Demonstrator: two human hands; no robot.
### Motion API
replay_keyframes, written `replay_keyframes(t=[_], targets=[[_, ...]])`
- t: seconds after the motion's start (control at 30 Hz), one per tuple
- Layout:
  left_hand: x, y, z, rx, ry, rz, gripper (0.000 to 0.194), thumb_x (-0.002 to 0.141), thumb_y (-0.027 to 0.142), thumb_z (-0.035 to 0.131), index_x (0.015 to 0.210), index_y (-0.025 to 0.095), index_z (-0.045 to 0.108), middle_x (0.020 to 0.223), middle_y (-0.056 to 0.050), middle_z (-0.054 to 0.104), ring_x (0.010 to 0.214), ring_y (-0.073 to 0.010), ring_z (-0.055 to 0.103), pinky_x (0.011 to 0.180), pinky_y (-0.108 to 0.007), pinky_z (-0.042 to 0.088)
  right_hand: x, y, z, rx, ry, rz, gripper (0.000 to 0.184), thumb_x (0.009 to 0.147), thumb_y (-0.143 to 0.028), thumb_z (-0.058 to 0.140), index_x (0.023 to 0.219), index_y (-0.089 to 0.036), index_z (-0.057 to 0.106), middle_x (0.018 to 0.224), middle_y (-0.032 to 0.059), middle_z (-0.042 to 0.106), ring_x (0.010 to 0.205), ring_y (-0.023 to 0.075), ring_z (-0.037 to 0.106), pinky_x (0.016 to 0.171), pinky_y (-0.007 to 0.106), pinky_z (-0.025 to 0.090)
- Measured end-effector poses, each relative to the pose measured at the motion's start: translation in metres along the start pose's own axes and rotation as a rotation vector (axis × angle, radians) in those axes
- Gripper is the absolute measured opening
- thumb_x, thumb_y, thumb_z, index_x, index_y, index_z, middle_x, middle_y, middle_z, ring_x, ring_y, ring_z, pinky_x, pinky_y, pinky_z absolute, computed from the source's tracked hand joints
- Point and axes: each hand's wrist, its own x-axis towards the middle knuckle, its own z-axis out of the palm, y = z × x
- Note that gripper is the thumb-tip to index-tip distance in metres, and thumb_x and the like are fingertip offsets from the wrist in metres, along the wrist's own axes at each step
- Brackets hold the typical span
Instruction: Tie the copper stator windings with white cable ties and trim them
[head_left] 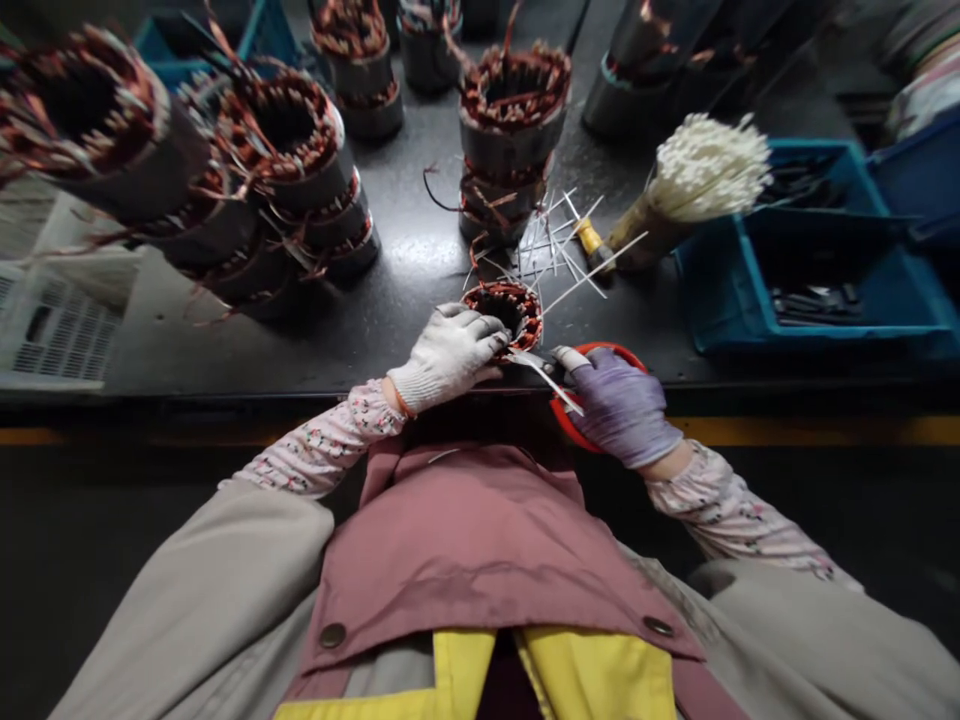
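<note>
A small motor stator (528, 318) with copper windings stands near the front edge of the dark table. My left hand (454, 352), in a white knit glove with dark fingertips, holds its near left rim, the fingers bent over the opening. In a purple glove, my right hand (624, 408) grips red-handled scissors (564, 418). The scissor blades point left to the stator's near edge and are partly hidden. A white cable tie (559, 388) slants from that edge towards my right hand; whether its end is held is unclear.
Loose white cable ties (551, 240) and a yellow-handled tool (591, 240) lie behind the stator. A bundle of white ties (709, 170) stands upright beside blue bins (855, 325). Stacked stators (514, 125) occupy the back and left, and a white crate (67, 340) sits far left.
</note>
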Motion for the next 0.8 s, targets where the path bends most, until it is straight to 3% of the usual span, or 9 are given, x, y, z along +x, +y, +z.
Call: replay_keyframes(t=[0.13,0.4,0.5,0.6,0.7,0.8], targets=[[-0.002,-0.003,0.000,-0.005,0.010,0.020,0.040,0.085,0.039,0.069,0.119,0.019,0.068,0.124,-0.010,0.069,0.110,-0.0287,0.065,0.101,-0.047,0.041,0.002,0.009,0.001,-0.026,-0.079,-0.012,0.047,0.090,-0.029,0.047,0.133,-0.016,0.060,0.099,0.0137,0.071,0.078,0.0224,0.064,0.055,0.028,0.029],[0.002,-0.030,-0.010,0.000,-0.068,0.133,0.044,0.086,0.043,0.068,0.124,0.022,0.065,0.127,-0.009,0.068,0.116,-0.0271,0.063,0.105,-0.046,0.040,0.014,0.028,0.012,0.180,0.022,0.148,0.050,0.082,-0.031,0.052,0.130,-0.017,0.061,0.105,0.0108,0.073,0.089,0.0235,0.069,0.069,0.028,0.047],[-0.002,-0.015,-0.026,0.048,-0.093,0.125,0.046,0.084,0.037,0.070,0.127,0.020,0.063,0.132,-0.012,0.064,0.122,-0.0298,0.060,0.108,-0.051,0.039,0.024,0.031,0.014,0.219,0.011,0.103,0.048,0.082,-0.030,0.053,0.128,-0.017,0.062,0.105,0.0111,0.074,0.091,0.0244,0.070,0.070,0.029,0.049],[-0.002,0.018,-0.035,0.137,-0.019,0.037,0.051,0.083,0.030,0.070,0.131,0.019,0.059,0.134,-0.017,0.062,0.128,-0.0356,0.055,0.109,-0.059,0.036,0.027,0.040,0.018,0.239,-0.060,0.098,0.045,0.082,-0.029,0.054,0.123,-0.018,0.065,0.093,0.0092,0.076,0.079,0.0233,0.071,0.065,0.028,0.048],[0.014,0.043,-0.025,0.153,-0.004,-0.088,0.058,0.085,0.035,0.068,0.138,0.016,0.054,0.129,-0.019,0.064,0.120,-0.0355,0.059,0.107,-0.057,0.040,0.033,0.050,0.020,0.223,-0.106,0.149,0.044,0.084,-0.032,0.053,0.125,-0.020,0.065,0.089,0.0083,0.076,0.073,0.0235,0.071,0.062,0.028,0.048],[0.036,0.045,-0.003,0.163,-0.084,-0.161,0.062,0.088,0.038,0.063,0.141,0.009,0.049,0.108,-0.020,0.071,0.097,-0.0312,0.067,0.096,-0.051,0.047,0.048,0.053,0.018,0.258,-0.098,0.136,0.049,0.085,-0.032,0.053,0.131,-0.019,0.061,0.104,0.0099,0.075,0.085,0.0233,0.072,0.069,0.029,0.051]])
